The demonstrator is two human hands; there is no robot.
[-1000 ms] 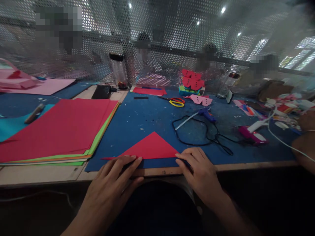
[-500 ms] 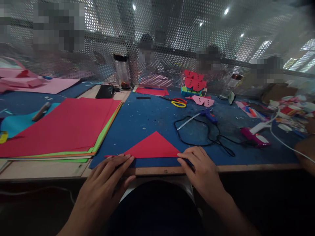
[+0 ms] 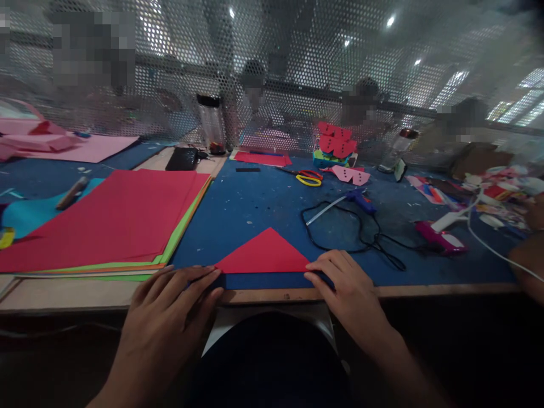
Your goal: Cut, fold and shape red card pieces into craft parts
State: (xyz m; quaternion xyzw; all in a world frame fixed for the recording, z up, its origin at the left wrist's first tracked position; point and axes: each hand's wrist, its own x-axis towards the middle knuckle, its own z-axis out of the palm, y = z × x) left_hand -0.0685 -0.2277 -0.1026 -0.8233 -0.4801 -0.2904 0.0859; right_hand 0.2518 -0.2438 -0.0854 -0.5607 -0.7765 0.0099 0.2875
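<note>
A red paper folded into a triangle [image 3: 264,254] lies on the blue mat [image 3: 255,209] near the table's front edge. My left hand [image 3: 170,306] lies flat with its fingers stretched out, fingertips pressing the paper's left corner along the fold. My right hand [image 3: 346,289] rests with fingers extended on the paper's right corner. Neither hand holds anything.
A stack of red, green and orange sheets [image 3: 110,221] lies at left. Farther back are scissors [image 3: 309,178], a blue glue gun with a black cord [image 3: 359,199], a pink glue gun [image 3: 440,237], red paper cutouts [image 3: 335,141] and a bottle [image 3: 211,123]. Another person's arm [image 3: 529,258] is at far right.
My left hand has slid leftwards along the bottom fold of the red triangle. My right hand has stayed on the right corner.
</note>
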